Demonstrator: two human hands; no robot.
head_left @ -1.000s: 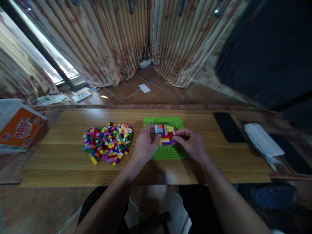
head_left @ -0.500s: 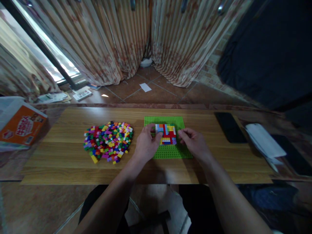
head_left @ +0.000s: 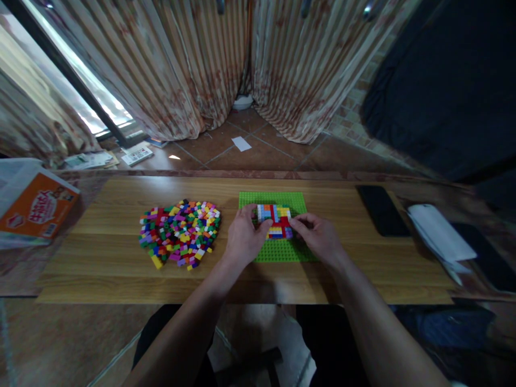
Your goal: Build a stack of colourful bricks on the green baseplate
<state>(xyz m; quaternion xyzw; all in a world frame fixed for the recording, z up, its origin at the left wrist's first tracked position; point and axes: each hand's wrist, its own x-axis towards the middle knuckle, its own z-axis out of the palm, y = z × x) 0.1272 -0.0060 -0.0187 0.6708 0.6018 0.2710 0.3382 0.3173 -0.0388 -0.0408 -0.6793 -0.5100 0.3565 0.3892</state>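
Observation:
A green baseplate lies on the wooden board in front of me. A patch of coloured bricks is built on its middle. My left hand rests on the plate's left side, fingers curled against the left edge of the built patch. My right hand sits at the patch's right edge, fingertips pinched together there; whether they hold a brick is hidden. A heap of loose coloured bricks lies to the left of my left hand.
A black phone lies right of the plate, with white folded paper beyond it. An orange box stands at the far left. Striped curtains hang over the tiled floor behind the board.
My right hand drew back a little to the right, then returned to the right edge of the built patch. My left hand stays at the patch's left edge.

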